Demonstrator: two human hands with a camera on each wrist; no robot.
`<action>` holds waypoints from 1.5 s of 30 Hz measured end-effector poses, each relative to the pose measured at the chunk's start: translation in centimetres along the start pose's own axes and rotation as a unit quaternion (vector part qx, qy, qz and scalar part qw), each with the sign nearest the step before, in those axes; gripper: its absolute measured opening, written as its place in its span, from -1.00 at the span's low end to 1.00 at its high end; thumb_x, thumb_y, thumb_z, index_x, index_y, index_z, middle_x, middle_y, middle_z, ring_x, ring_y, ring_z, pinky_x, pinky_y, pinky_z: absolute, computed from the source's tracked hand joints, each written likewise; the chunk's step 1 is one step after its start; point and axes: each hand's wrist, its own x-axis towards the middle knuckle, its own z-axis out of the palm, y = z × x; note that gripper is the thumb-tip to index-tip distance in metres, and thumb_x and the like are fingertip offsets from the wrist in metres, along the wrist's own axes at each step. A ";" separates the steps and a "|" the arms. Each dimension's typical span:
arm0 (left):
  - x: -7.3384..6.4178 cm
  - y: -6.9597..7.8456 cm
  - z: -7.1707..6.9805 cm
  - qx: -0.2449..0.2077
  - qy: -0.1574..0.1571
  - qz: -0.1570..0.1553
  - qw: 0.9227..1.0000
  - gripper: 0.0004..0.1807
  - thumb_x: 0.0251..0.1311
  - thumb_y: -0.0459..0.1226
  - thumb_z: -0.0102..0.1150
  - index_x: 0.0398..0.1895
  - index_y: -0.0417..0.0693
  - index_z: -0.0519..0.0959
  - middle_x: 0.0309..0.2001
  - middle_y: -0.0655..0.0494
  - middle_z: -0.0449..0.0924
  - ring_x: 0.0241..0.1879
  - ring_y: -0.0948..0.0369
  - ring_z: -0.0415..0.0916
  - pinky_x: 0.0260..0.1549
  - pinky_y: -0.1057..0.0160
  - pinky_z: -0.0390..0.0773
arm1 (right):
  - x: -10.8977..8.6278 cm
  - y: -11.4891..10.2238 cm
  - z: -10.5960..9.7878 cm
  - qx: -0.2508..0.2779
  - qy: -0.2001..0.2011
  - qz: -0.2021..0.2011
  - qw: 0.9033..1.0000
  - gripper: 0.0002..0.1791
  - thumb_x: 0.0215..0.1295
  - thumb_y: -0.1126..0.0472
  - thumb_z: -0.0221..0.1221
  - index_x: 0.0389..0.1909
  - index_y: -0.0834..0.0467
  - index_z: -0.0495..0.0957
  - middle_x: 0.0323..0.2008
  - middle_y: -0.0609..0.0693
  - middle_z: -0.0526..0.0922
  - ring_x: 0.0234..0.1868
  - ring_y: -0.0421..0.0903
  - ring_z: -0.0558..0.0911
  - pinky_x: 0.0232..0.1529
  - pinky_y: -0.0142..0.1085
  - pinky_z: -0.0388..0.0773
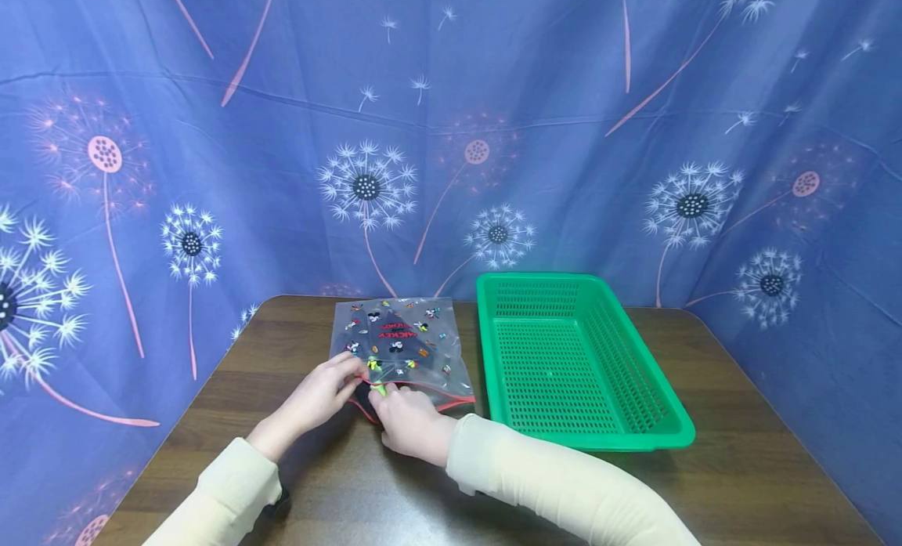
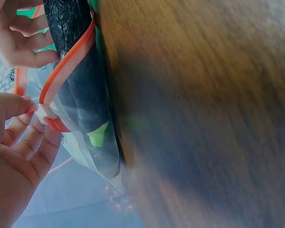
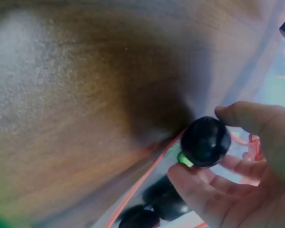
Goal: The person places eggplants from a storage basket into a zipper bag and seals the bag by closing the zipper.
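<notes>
A clear zip bag [image 1: 451, 358] with red zip edging and cartoon prints lies on the table, its mouth toward me. At the mouth's left corner my left hand [image 1: 324, 393] pinches the white zip slider [image 2: 44, 114] between thumb and fingers. My right hand [image 1: 412, 422] is at the opening, thumb and fingers curled round a dark, glossy, round-ended thing [image 3: 206, 141]; I cannot tell its kind. Bright green shows just behind it. More dark, shiny, rounded things [image 3: 171, 202] lie inside the bag. A long dark shape [image 2: 80, 90] with a wrinkled surface shows through the bag's side.
A green perforated plastic basket [image 1: 493, 374] stands to the right of the bag. Both rest on a brown wooden table [image 1: 740, 452]. Behind it hangs a blue cloth [image 1: 585, 178] printed with dandelions.
</notes>
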 end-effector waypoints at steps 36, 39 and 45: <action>-0.2 -0.1 -0.2 -0.003 0.001 0.003 1.000 -0.72 -0.01 -0.55 0.22 -0.40 0.04 0.53 -0.38 0.29 0.47 -0.40 0.36 0.40 -0.40 0.32 0.46 | -1.8 0.2 1.1 0.070 0.119 -0.041 0.990 -0.66 -0.17 0.25 0.38 -0.30 0.08 0.51 -0.25 -0.04 0.49 -0.24 -0.08 0.51 -0.30 -0.33 0.53; -0.2 -0.1 -0.3 -0.003 -0.002 0.001 1.000 -0.72 -0.01 -0.55 0.21 -0.40 0.04 0.53 -0.38 0.29 0.47 -0.41 0.36 0.40 -0.40 0.33 0.46 | -1.6 0.0 1.3 0.069 0.117 -0.039 0.990 -0.66 -0.15 0.24 0.37 -0.29 0.09 0.52 -0.26 -0.04 0.49 -0.23 -0.08 0.52 -0.26 -0.33 0.53; -0.2 -0.1 -0.3 -0.004 -0.005 -0.002 1.000 -0.73 0.00 -0.55 0.20 -0.39 0.03 0.53 -0.38 0.29 0.47 -0.39 0.36 0.40 -0.39 0.34 0.46 | -1.1 -0.2 1.7 0.047 0.136 -0.039 0.989 -0.71 -0.10 0.23 0.35 -0.29 0.10 0.53 -0.27 -0.04 0.51 -0.22 -0.09 0.54 -0.19 -0.34 0.52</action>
